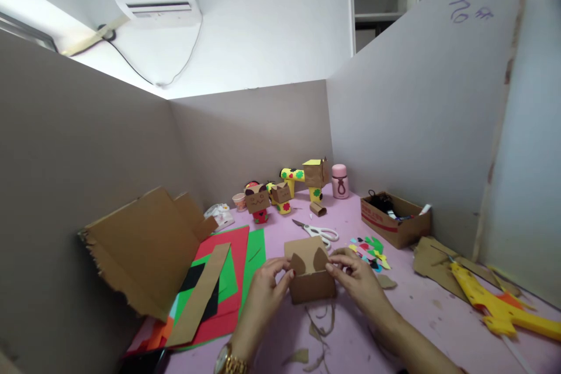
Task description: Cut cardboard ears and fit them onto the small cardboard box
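A small brown cardboard box [313,291] stands on the pink table in front of me. Two pointed, ear-shaped cardboard pieces rise at its top front edge. My left hand [266,289] pinches the left ear piece [298,263] between thumb and fingers. On the other side, my right hand [358,280] has its thumb and fingers closed on the right ear piece [319,259]. Whether the ears are stuck to the box I cannot tell. White-handled scissors [318,231] lie behind the box, blades partly apart. Thin cardboard offcuts [322,330] are scattered in front of it.
A yellow glue gun [495,307] lies at right near an open carton [394,228] of supplies. Coloured paper cutouts [370,250] sit beside my right hand. Coloured sheets [225,304] and large cardboard [144,245] are at left. Finished cardboard animals [258,201] and a pink bottle [339,182] stand behind.
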`<act>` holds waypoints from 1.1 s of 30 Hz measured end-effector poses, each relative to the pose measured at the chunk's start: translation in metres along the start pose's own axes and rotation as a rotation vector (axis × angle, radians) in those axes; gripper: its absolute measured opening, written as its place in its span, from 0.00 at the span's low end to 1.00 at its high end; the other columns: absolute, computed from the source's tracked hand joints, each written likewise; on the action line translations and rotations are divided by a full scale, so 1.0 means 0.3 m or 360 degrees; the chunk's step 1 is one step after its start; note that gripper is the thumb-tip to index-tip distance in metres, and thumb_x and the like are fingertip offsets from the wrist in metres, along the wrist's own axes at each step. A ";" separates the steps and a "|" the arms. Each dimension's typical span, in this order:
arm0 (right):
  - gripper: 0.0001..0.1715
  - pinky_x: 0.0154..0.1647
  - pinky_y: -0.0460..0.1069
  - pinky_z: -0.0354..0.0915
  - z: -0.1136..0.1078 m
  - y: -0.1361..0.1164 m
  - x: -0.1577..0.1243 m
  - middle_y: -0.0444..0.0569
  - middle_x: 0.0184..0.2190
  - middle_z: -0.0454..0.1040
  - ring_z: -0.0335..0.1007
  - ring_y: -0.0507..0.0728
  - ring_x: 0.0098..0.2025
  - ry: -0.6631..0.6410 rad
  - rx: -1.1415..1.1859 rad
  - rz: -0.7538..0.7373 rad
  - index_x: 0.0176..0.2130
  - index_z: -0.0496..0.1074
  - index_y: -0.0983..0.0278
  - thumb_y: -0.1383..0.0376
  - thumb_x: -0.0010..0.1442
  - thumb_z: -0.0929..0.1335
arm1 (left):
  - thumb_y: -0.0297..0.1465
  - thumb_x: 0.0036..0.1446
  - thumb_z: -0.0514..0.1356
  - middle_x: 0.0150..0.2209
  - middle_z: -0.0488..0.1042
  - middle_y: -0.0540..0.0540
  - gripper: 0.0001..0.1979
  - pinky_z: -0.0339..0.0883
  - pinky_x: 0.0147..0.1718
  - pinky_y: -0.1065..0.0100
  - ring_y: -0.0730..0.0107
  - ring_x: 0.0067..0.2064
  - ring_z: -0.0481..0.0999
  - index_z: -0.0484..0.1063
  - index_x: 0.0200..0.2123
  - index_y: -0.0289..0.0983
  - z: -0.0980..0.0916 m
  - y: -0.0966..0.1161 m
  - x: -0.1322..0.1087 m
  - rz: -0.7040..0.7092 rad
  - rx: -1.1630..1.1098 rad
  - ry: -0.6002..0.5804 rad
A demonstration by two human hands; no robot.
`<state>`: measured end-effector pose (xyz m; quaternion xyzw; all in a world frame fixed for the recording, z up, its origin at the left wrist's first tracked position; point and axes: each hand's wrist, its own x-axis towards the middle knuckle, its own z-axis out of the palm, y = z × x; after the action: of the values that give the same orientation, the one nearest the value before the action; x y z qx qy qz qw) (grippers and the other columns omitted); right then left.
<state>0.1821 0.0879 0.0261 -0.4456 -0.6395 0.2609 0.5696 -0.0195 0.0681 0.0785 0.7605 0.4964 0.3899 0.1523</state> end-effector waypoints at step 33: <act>0.12 0.32 0.50 0.63 0.009 -0.021 -0.018 0.51 0.35 0.72 0.69 0.58 0.34 0.0018 -0.0247 -0.0083 0.33 0.76 0.62 0.60 0.56 0.64 | 0.29 0.51 0.56 0.36 0.78 0.44 0.07 0.66 0.34 0.69 0.63 0.37 0.74 0.74 0.26 0.38 0.005 -0.011 -0.002 -0.0033 -0.0055 -0.0025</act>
<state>0.1776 0.0807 0.0282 -0.4730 -0.6659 0.1932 0.5437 -0.0205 0.0692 0.0753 0.7556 0.4964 0.3907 0.1732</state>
